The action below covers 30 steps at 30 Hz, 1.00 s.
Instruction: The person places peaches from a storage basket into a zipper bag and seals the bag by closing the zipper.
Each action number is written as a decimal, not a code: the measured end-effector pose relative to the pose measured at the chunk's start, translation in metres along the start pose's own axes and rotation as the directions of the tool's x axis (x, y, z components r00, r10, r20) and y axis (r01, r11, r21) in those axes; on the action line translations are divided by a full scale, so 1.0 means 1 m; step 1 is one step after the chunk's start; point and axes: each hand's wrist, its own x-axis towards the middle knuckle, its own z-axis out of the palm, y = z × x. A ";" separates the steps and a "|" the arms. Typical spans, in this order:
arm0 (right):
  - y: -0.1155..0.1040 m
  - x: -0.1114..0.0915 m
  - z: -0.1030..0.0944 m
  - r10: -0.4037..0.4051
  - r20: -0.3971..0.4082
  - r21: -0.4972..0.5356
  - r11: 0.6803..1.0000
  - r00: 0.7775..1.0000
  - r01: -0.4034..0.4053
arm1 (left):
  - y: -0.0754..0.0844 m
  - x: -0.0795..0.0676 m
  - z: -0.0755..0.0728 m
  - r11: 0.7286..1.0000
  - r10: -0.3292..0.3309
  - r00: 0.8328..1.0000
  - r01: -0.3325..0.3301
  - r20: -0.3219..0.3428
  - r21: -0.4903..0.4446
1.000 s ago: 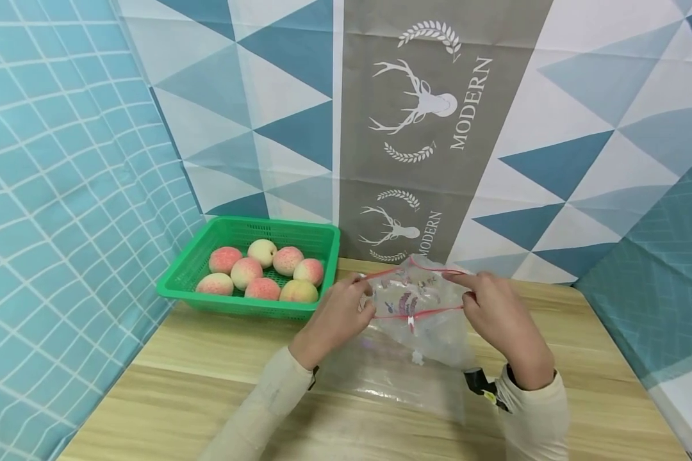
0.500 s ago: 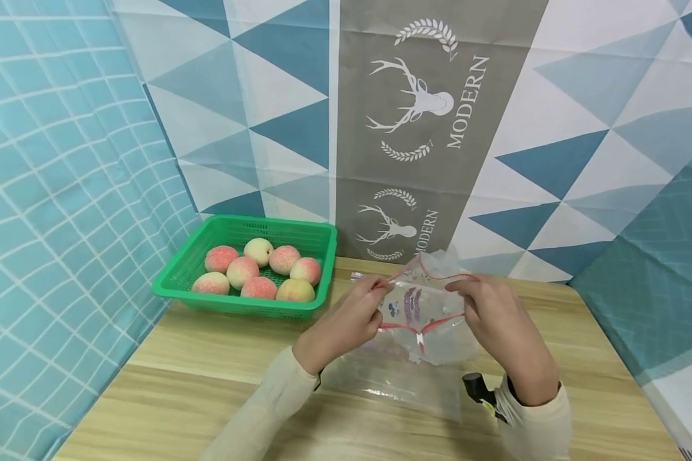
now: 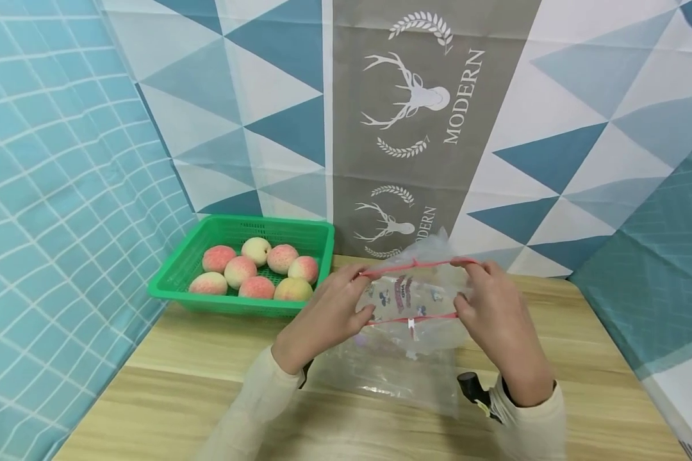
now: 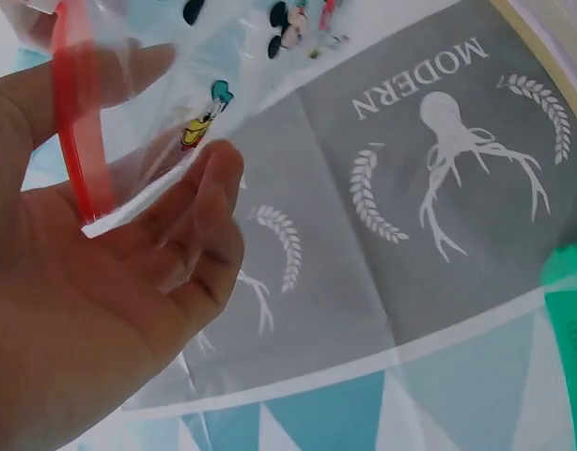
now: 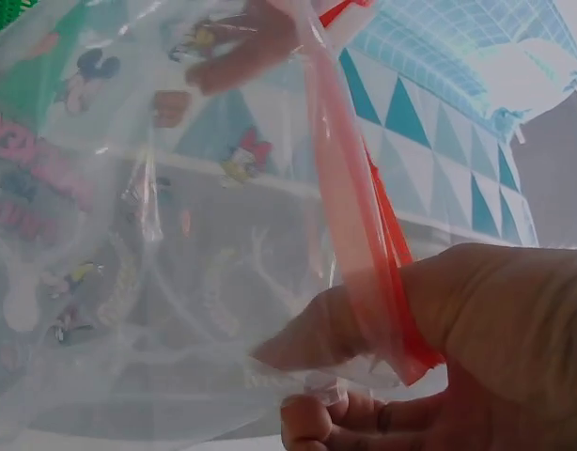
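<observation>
Left hand: one, thumb and fingers partly parted, gripping the bag's left end; left hand (image 3: 333, 310).
Right hand: one, likewise partly spread, gripping the right end; right hand (image 3: 493, 314).
Held bag: one clear, cartoon-printed plastic bag with a red zip rim (image 3: 421, 294), raised between both hands, mouth gaping.
Holding it well: pull both ends apart evenly, thumbs low, fingers high; thin film would probably collapse if either grip slackened.
Under it: one clear, flat plastic piece (image 3: 392, 378) on the table; layers uncountable.
Left, beyond: one green, rectangular plastic basket (image 3: 239, 305).
Inside: eight round, pink-and-cream peaches (image 3: 240, 271).
</observation>
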 end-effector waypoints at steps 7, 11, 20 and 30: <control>0.013 0.000 -0.008 -0.011 0.091 0.017 1.000 0.996 0.010 | -0.004 0.003 0.018 0.998 -0.056 0.994 0.057 0.090 -0.001; 0.019 0.004 -0.006 -0.026 0.193 0.042 0.999 0.981 0.018 | -0.001 0.002 0.022 0.999 -0.035 0.992 0.038 0.125 -0.022; 0.021 0.013 0.001 -0.049 0.281 0.064 0.997 0.959 0.032 | 0.002 0.002 0.021 0.994 0.055 0.998 -0.052 0.030 -0.091; 0.023 0.016 0.007 -0.064 0.309 0.103 0.994 0.949 0.033 | 0.010 0.002 0.007 0.993 0.030 0.999 -0.034 -0.035 -0.111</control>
